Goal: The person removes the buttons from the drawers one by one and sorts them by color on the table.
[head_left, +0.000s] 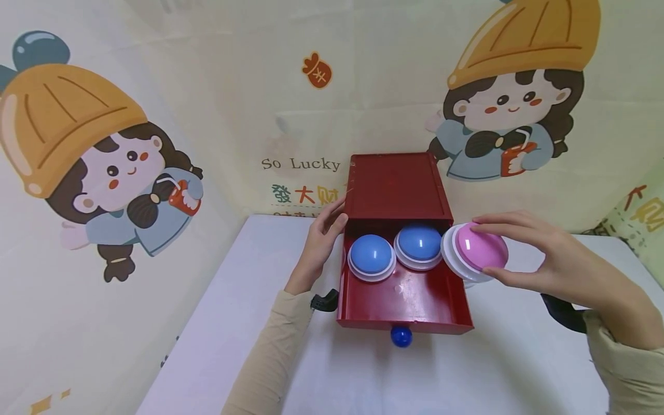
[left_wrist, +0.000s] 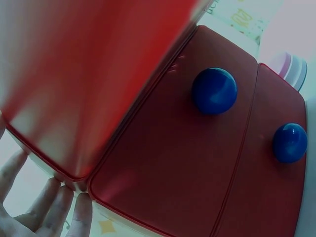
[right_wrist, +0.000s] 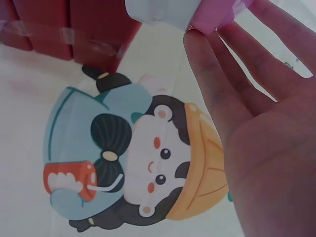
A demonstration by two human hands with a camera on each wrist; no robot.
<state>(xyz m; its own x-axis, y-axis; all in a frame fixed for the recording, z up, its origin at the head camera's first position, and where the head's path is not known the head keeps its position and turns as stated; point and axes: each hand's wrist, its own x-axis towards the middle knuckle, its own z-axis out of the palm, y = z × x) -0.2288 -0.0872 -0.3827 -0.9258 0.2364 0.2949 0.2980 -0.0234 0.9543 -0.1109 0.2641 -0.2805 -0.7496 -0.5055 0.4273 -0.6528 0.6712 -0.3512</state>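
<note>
A red drawer cabinet (head_left: 396, 187) stands on the white table with its top drawer (head_left: 415, 300) pulled out. Two blue dome push buttons with white bases, one on the left (head_left: 371, 254) and one on the right (head_left: 419, 242), sit inside toward the back. My right hand (head_left: 565, 259) pinches a pink dome push button (head_left: 482, 246) between thumb and fingers, tilted over the drawer's right wall. On the other side, my left hand (head_left: 321, 245) rests its fingers against the cabinet's left side; in the left wrist view its fingertips (left_wrist: 84, 202) are at the red edge.
A blue ball knob (head_left: 402, 336) sticks out of the open drawer's front. Below it, the left wrist view shows two closed drawer fronts with blue knobs (left_wrist: 214, 91). A cartoon-printed cloth (head_left: 270, 104) hangs behind the white table (head_left: 249, 276).
</note>
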